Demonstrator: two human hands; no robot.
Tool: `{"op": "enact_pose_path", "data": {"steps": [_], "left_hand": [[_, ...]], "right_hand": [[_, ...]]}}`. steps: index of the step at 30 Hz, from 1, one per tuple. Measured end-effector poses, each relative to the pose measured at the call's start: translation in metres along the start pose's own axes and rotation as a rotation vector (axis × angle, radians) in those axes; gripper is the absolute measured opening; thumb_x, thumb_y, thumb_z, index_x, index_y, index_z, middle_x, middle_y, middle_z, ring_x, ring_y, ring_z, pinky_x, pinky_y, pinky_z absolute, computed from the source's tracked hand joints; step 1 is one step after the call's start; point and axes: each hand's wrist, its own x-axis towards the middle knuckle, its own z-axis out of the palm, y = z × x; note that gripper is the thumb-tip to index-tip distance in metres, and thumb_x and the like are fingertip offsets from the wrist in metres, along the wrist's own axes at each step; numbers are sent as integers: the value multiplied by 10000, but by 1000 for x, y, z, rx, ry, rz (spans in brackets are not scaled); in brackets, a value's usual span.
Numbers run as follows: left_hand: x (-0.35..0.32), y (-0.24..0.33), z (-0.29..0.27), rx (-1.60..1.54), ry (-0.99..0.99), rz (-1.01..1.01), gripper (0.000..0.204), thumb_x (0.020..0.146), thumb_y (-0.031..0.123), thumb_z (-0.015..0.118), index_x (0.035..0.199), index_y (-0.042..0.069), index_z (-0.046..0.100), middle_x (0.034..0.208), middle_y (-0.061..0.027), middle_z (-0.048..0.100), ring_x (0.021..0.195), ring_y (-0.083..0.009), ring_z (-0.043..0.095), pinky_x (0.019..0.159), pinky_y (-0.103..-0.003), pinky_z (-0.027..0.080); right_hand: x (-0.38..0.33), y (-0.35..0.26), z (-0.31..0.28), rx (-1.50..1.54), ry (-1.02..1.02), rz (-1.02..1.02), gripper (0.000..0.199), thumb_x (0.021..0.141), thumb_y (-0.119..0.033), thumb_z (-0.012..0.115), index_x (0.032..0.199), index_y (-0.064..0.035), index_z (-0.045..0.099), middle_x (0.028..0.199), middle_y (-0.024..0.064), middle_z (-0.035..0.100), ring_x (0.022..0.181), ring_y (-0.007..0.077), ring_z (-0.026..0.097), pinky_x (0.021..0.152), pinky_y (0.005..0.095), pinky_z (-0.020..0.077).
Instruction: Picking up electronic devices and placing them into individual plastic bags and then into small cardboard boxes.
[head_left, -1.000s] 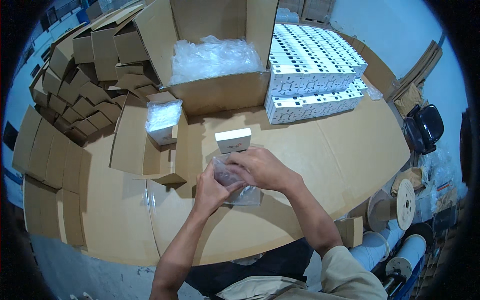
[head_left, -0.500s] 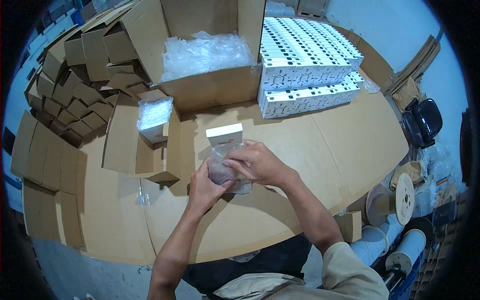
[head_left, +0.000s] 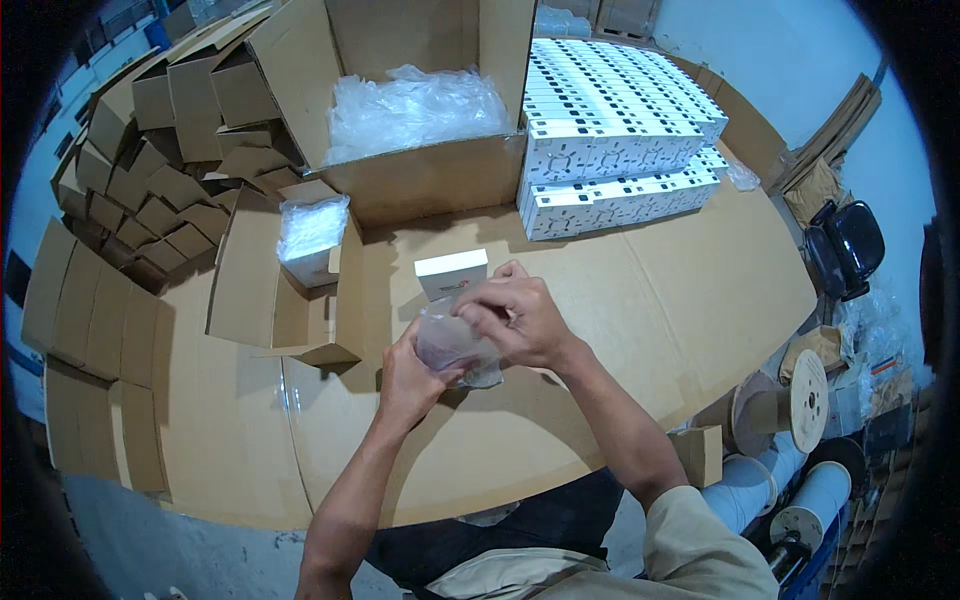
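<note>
My left hand [head_left: 411, 380] grips a small clear plastic bag [head_left: 447, 340] over the middle of the cardboard-topped table. At the bag's upper right edge, the curled fingers of my right hand [head_left: 520, 318] pinch the plastic. Just beyond the bag is a small white box [head_left: 452, 272], its lower part hidden behind the plastic. To the left, an open cardboard carton [head_left: 240, 300] holds white boxes wrapped in clear plastic [head_left: 312, 238] at its far end.
A large open carton [head_left: 435, 180] full of clear plastic bags [head_left: 415, 110] stands at the back. Right of it are stacked rows of white boxes [head_left: 620, 150]. Folded empty cartons [head_left: 150, 190] pile up at the far left. Spools [head_left: 805, 400] lie beyond the table's right edge.
My right hand has shifted slightly right and turned, its fingers moving from across the bag's face to its upper edge. The left hand still holds the bag in nearly the same place.
</note>
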Motion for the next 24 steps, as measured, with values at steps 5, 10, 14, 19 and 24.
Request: {"op": "enact_pose_path", "data": {"steps": [5, 10, 14, 19, 24], "left_hand": [[0, -5, 0, -46, 7, -71, 612, 687, 143, 915, 1223, 19, 647, 1076, -133, 747, 976, -228, 717, 873, -371, 565], [1, -10, -1, -21, 31, -112, 599, 653, 153, 935, 1158, -18, 662, 1066, -143, 744, 982, -214, 708, 881, -368, 561], [2, -11, -2, -98, 55, -96, 580, 657, 162, 941, 1129, -29, 663, 1046, -152, 738, 961, -218, 706, 879, -360, 560], [5, -15, -7, -258, 57, -144, 565, 677, 186, 944, 1105, -45, 655, 1034, -134, 727, 940, -204, 696, 868, -343, 561], [5, -12, -6, -226, 71, -134, 573, 677, 193, 944, 1108, -47, 652, 1037, -125, 725, 939, -197, 693, 866, -341, 562]], "right_hand": [[1, 14, -1, 148, 254, -8, 219, 981, -203, 607, 954, -24, 729, 758, 62, 685, 692, 164, 613, 787, 323, 440], [2, 45, 0, 422, 414, 167, 198, 1001, -130, 566, 1043, 19, 690, 875, 61, 670, 812, 108, 602, 746, 263, 481], [6, 59, -2, 163, 339, 119, 222, 924, -50, 605, 1134, -41, 678, 1078, 71, 670, 890, 122, 608, 768, 262, 491], [5, 52, 1, 214, 179, 162, 319, 857, -6, 649, 1167, -78, 681, 1150, 58, 667, 911, 152, 620, 778, 279, 508], [3, 54, 4, 243, 83, 268, 377, 843, 26, 639, 1202, -83, 664, 1224, 55, 670, 1108, 162, 623, 889, 297, 489]]}}
